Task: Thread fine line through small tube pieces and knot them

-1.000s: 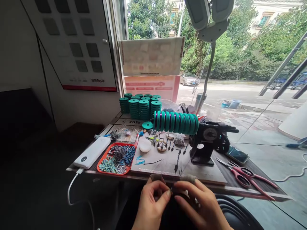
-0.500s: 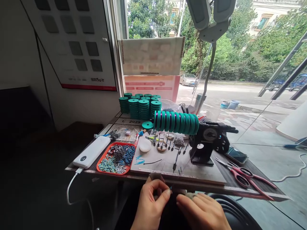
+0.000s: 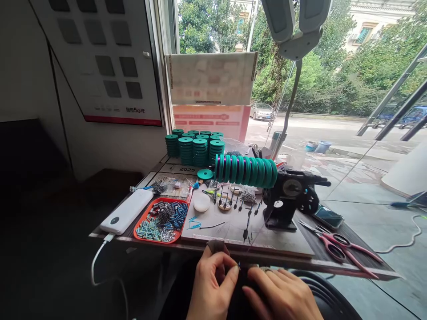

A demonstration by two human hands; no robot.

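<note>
Just below the table's front edge, my left hand (image 3: pixel 216 282) pinches a fine fishing line between thumb and forefinger, with a tiny dark-blue speck at the fingertips. Close on its right is my right hand (image 3: pixel 282 291), fingers curled and back turned up; whatever they grip is hidden. A faint purplish line (image 3: pixel 256 240) slants across the board towards my hands. Above it, a row of green spools (image 3: pixel 247 171) sits on a black winding stand (image 3: pixel 282 211). Several small black-and-blue pieces (image 3: pixel 245 233) hang on lines below the spools.
A red tray (image 3: pixel 136 231) of small springs and sleeves lies left on the table, beside a white power bank (image 3: pixel 128 211). Pink-handled scissors (image 3: pixel 336 249) and a phone (image 3: pixel 328 216) are at right. Stacked green spools (image 3: pixel 186 151) stand behind; a lamp (image 3: pixel 296 40) overhangs.
My right hand's fingers have shifted slightly, and its thumb shows lower and farther from the forefinger. My left hand keeps its pinch in nearly the same place. The hanging pieces have swung a little right.
</note>
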